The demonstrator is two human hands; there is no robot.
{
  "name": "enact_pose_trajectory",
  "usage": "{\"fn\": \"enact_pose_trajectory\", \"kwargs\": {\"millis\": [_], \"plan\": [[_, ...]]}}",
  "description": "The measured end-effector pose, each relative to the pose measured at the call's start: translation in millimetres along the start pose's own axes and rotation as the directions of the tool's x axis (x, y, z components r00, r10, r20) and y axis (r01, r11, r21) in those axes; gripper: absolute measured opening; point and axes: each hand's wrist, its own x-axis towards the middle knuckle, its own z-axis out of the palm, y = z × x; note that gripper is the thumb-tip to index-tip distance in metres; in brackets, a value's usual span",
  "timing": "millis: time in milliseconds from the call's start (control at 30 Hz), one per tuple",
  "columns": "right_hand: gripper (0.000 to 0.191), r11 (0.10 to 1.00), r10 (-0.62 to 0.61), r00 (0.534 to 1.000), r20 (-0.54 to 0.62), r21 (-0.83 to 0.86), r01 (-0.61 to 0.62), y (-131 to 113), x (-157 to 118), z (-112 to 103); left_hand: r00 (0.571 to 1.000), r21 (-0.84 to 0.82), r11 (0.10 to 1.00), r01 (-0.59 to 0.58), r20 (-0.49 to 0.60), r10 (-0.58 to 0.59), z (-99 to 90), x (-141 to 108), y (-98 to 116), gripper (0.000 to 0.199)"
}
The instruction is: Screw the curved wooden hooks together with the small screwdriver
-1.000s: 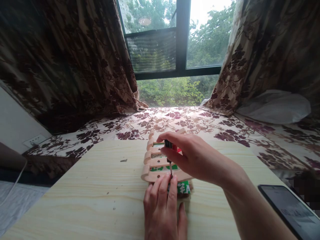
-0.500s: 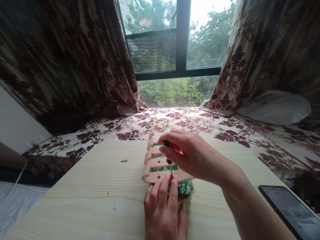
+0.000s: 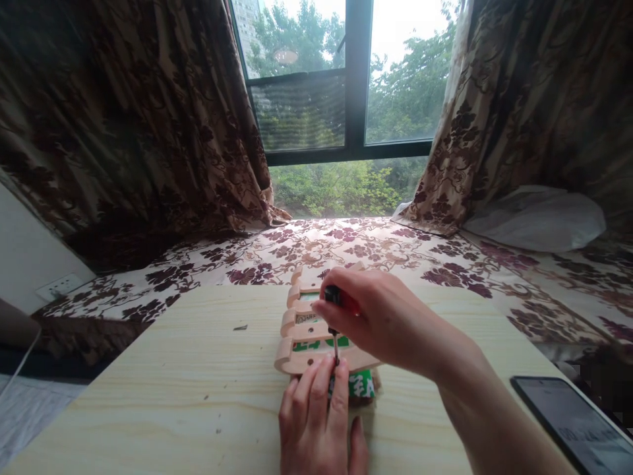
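On grainy tbl, metal-shaft screwdriver tops curved wd slats.

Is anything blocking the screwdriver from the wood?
Nothing visible blocks the screwdriver, held in the right hand: its shaft points down at the nearest wooden slat. The left hand has its fingers close beside the shaft.

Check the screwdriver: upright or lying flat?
Roughly upright: the screwdriver has its handle up in the right hand, shaft pointing down at the nearest wooden slat.
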Motion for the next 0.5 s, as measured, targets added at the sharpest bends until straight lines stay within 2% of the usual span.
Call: {"fn": "enact_pose_trajectory", "kwargs": {"millis": [100,233,333,500], "plan": [[0.021,0.999,0.022,1.000,-0.011,-0.033,-0.022,0.7,0.2,0.2,1.000,-0.009,1.000,0.006,-0.004,-0.006,-0.7,0.6,0.7,0.051],[0.011,1.000,-0.028,1.000,0.012,0.010,0.028,-1.3,0.0,-0.9,1.000,-0.010,1.000,0.011,-0.002,-0.011,-2.2,0.3,2.1,0.051],[0.013,0.999,-0.045,0.999,0.021,0.003,0.045,-1.9,0.4,-0.6,1.000,-0.018,1.000,0.023,0.005,-0.023,-2.9,0.5,3.0,0.052],[0.019,0.999,0.025,1.000,-0.017,-0.037,-0.026,0.2,2.1,1.2,0.999,-0.040,0.999,0.037,0.007,-0.037,-3.8,1.4,3.9,0.051]]}}
